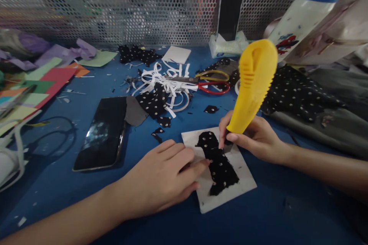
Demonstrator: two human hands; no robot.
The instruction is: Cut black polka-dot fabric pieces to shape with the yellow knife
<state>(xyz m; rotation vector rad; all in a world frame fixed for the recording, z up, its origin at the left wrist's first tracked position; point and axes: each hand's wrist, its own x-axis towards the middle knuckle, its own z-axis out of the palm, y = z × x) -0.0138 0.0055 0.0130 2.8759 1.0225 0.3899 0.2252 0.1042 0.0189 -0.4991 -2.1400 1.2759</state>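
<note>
A white card [244, 178] lies on the blue table [178, 222] in front of me, with a black white-dotted fabric shape [220, 166] on it. My left hand [161, 180] lies flat with fingers stretched out, pressing on the card's left side and touching the fabric's edge. My right hand [253, 138] is closed around a yellow plastic tool handle [254, 84] that stands upright, its lower tip resting on the top of the fabric shape.
A black phone [105, 132] lies to the left. Behind are white paper strips [169, 84], dotted fabric scraps [152, 103], red-and-yellow scissors [207, 82], a propped phone [230, 11] against a perforated metal wall. Coloured paper sheets [43, 84] lie far left, dotted cloth [299, 92] at the right.
</note>
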